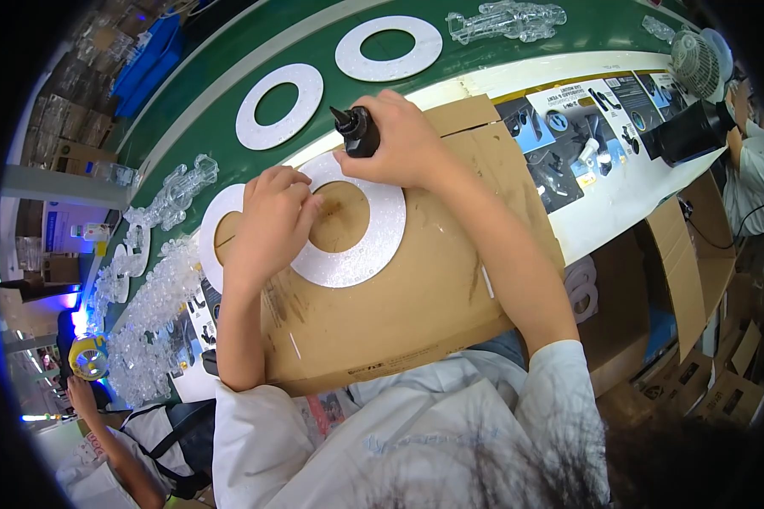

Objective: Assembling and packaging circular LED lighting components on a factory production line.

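My right hand [396, 140] is closed around a small black bottle [361, 136] with a pointed black nozzle. The bottle is tilted, its nozzle toward the upper left, above the far edge of a flat white ring [356, 270]. That ring lies on a brown cardboard sheet [450, 280]; brown stains show through its hole. My left hand [278, 212] is over the ring's left side, fingers bent and close to the thumb; whatever they pinch, if anything, is hidden. Partly beneath my left hand and wrist is a second white ring [212, 225].
Two more white rings [280, 106] [389, 49] lie on the green belt [221, 110], near clear plastic parts [508, 21]. A heap of small clear pieces [148, 322] is at left. Printed cards [577, 144], a black cylinder [688, 134] and a fan [696, 64] stand right. Other people work on both sides.
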Motion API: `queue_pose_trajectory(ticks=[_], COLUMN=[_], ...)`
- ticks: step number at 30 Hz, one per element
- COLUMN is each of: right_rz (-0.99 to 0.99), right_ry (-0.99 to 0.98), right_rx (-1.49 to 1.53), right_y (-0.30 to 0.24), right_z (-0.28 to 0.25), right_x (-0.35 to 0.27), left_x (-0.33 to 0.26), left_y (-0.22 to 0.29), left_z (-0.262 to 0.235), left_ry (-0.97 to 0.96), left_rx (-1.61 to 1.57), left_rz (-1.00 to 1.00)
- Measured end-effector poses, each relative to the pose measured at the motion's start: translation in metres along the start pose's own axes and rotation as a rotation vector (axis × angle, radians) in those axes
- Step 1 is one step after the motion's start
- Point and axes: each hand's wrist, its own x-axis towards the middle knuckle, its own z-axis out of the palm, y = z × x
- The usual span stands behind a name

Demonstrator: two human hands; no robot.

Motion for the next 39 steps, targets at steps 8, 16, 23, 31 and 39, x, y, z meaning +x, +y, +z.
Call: queue_pose_trajectory(ticks=[8,16,23,31,39], right_rz=[0.007,-0.029,-0.028,-0.037,-0.004], right_ry=[-0.023,-0.001,0.000,0.006,-0.029], right_rx=[0.004,-0.017,-0.025,-0.011,-0.016], right_y=[-0.002,-0.002,-0.002,-0.003,-0.006], right_z=[-0.003,-0.004,0.000,-0.002,-0.003], right_x=[-0.002,-0.001,-0.002,-0.001,-0.002], left_x=[0.000,0.004,0.003,0.003,-0.001], left_y=[0.003,0.005,0.004,0.002,-0.006], left_z=[0.006,0.010,0.009,0.001,0.004], left_ry=[0.068,0.169,0.260,0.115,-0.078], left_rx=[-0.106,-0.136,-0.286,-0.688,-1.217], left_rz=[-0.016,-0.022,-0.097,-0.179,-0.254])
